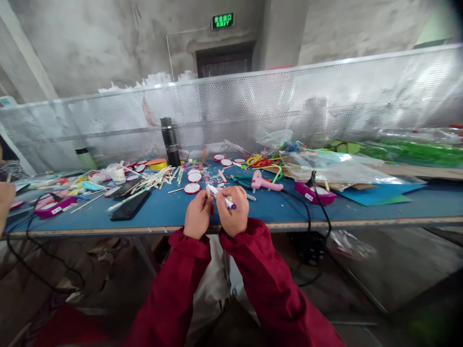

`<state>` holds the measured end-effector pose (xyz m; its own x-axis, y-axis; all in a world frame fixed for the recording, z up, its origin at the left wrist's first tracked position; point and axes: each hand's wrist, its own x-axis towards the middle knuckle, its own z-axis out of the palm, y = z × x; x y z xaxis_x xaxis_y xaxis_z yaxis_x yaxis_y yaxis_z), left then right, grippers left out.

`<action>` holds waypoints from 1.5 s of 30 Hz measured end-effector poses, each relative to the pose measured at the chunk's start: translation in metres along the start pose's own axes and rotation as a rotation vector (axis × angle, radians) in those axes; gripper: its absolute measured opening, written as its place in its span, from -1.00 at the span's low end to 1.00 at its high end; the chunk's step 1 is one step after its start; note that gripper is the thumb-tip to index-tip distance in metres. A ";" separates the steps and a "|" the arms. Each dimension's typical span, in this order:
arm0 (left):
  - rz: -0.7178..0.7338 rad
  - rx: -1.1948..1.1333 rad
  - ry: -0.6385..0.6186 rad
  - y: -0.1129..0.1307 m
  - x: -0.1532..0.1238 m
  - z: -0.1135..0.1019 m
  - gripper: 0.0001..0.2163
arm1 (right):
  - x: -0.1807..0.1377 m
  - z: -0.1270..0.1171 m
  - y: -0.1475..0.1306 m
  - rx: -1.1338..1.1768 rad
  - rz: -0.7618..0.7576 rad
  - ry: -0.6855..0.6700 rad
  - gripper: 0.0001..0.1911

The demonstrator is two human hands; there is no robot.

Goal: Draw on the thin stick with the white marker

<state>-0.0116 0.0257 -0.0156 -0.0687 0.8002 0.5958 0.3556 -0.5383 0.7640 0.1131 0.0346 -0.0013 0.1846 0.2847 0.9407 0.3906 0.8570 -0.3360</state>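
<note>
The left hand (pixel 197 215) pinches a slim, pale, wood-like stick (pixel 208 191); the right hand (pixel 235 215) grips a white, purple-ended plastic marker (pixel 229 203). Bracing both together should steady the strokes.

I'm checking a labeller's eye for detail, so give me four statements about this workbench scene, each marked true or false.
1. The right hand holds a white marker with a purple end. True.
2. The left hand holds the pink plastic glue gun. False: the glue gun lies on the blue tabletop.
3. The tall black cylindrical bottle lies on its side. False: the bottle stands upright.
4. A lit green exit sign is above the dark doorway. True.
</note>
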 end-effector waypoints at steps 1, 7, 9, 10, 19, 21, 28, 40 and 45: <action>0.000 0.003 -0.001 0.000 0.000 0.000 -0.84 | 0.000 0.000 0.000 0.002 -0.001 0.005 -0.84; 0.000 0.009 0.002 0.000 0.000 0.000 -0.84 | 0.001 0.000 0.000 -0.007 -0.004 -0.006 -0.86; 0.004 0.007 -0.002 0.000 0.000 0.000 -0.85 | 0.001 0.000 0.000 -0.005 -0.004 -0.005 -0.86; 0.008 0.008 -0.005 0.000 0.000 0.000 -0.85 | 0.000 0.000 0.000 -0.006 -0.003 -0.001 -0.86; 0.003 -0.001 -0.001 -0.002 0.001 0.000 -0.84 | 0.001 0.000 -0.001 -0.010 0.012 -0.006 -0.85; 0.001 0.003 0.007 -0.002 0.001 0.001 -0.84 | 0.001 0.000 -0.001 -0.016 0.013 -0.010 -0.86; 0.006 -0.005 -0.012 -0.002 0.001 0.000 -0.84 | 0.001 0.000 -0.001 -0.006 0.002 0.005 -0.86; 0.001 -0.001 -0.004 -0.002 0.001 0.000 -0.85 | 0.000 0.001 -0.001 -0.012 0.019 0.012 -0.86; 0.002 0.006 0.001 0.001 0.000 -0.001 -0.85 | 0.001 0.000 -0.002 -0.020 0.003 0.004 -0.86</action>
<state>-0.0123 0.0250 -0.0151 -0.0693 0.7988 0.5976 0.3611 -0.5384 0.7615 0.1122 0.0335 0.0006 0.1891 0.2855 0.9396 0.4084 0.8472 -0.3396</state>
